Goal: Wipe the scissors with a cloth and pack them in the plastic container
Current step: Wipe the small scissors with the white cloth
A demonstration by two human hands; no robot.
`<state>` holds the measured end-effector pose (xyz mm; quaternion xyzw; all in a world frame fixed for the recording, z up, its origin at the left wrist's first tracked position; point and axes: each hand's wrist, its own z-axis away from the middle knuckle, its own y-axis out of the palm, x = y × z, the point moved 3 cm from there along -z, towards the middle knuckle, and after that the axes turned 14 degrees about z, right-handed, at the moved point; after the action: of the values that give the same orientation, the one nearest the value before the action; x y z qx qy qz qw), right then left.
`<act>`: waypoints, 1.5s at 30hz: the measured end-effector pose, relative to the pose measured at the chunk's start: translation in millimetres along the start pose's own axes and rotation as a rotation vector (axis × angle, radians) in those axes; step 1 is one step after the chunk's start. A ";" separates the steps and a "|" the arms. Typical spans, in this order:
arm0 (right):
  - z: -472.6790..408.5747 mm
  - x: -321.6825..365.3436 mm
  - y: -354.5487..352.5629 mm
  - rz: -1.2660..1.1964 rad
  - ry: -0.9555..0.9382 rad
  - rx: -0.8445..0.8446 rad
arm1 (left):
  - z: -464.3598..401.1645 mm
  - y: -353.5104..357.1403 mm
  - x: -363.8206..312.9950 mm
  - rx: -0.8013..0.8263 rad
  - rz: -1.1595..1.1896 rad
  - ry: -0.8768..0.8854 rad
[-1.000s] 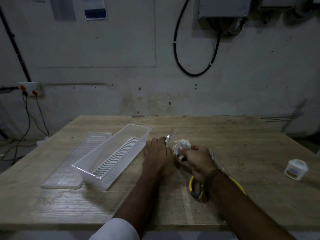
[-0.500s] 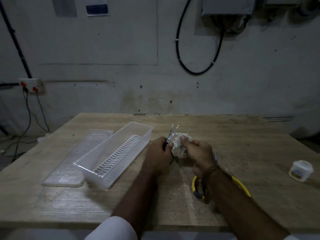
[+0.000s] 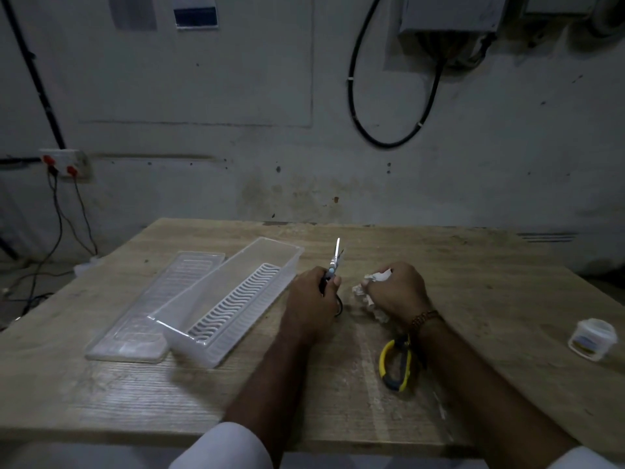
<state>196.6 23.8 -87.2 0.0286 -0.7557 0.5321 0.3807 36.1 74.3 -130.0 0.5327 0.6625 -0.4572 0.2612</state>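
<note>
Steel blades of small scissors (image 3: pixel 334 259) stick up and away from the left hand (image 3: pixel 313 301), tips toward the far wall, slightly parted, long axis near-to-far and close to upright. Left hand's fingers curl round the dark handles; one loop peeks out under the palm, rest hidden. Right hand (image 3: pixel 397 291), just right of it and apart, clutches a crumpled white cloth (image 3: pixel 367 292), wadded, partly buried in the fist; beaded bracelet (image 3: pixel 422 318) on that wrist. Clear plastic container (image 3: pixel 233 301), long rectangular trough with a white wavy-ribbed insert on its floor, lies diagonally left of the hands, open. Its flat ribbed clear lid (image 3: pixel 152 308) lies alongside, further left, touching it. Second pair of scissors (image 3: pixel 395 362) with yellow-and-dark handles lies near the right forearm, blades covered by the wrist. Small round white tub (image 3: pixel 592 338) sits at the right edge, label unreadable. Wooden table (image 3: pixel 473 265), grainy, scuffed. Scene is dim; white sleeves cut off at the bottom.
</note>
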 end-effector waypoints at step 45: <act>-1.2 35.1 37.5 -0.962 0.337 0.109 | -1.8 1.0 12.1 0.189 0.199 0.000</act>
<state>155.6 53.6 -95.0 0.3068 -0.5562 0.3327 0.6970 33.7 81.5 -139.7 0.6181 0.5605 -0.4892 0.2538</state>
